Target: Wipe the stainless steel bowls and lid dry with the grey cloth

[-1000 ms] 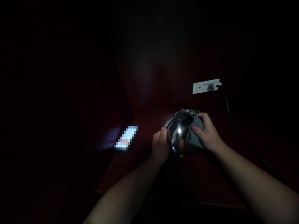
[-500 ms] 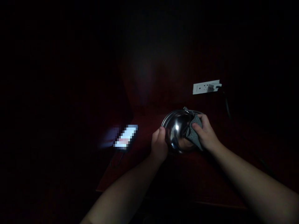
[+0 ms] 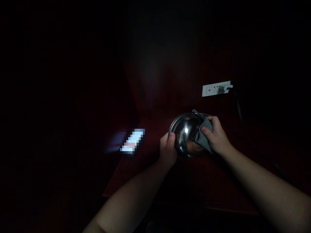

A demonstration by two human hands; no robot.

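Note:
A shiny steel bowl (image 3: 185, 132) is tipped towards me above a dark red table (image 3: 199, 184). My left hand (image 3: 167, 149) is closed on the bowl's near left rim, thumb over the edge. My right hand (image 3: 217, 136) is closed on a grey patterned cloth (image 3: 202, 137) and presses it against the bowl's right inner side. Part of the cloth hangs over the far rim. The room is very dark.
A lit phone screen (image 3: 133, 141) lies on the table's left part, with a cable running off its near end. A white wall socket (image 3: 213, 89) holds a white plug (image 3: 225, 87), and its dark cord drops down to the right.
The bowl and both hands have shifted slightly; the cloth in my right hand has slid a little along the bowl's inner right side. The grips are unchanged.

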